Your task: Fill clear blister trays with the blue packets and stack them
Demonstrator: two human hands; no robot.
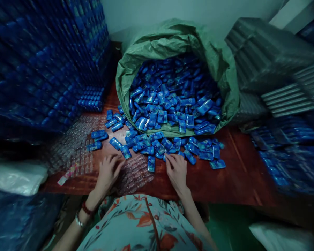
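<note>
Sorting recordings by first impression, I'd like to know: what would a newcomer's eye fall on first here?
Probably the wide-open green sack at the back of the table, full of shiny blue packets, with more spilled across the tabletop in front. Next, the tall blue stack filling the upper left, and the clear plastic tray near the table's front edge.

I'm seeing a sack (231,73) sitting towards the back of the table (240,184), with packs (172,99) lying inside it and loose packs (142,143) lying just before its mouth. Nearer the person (131,230), a tray (134,174) is resting between the left hand (108,170) and the right hand (177,169). Filled stacks (42,69) are standing to the left; piled trays (267,55) are sitting to the right
</note>
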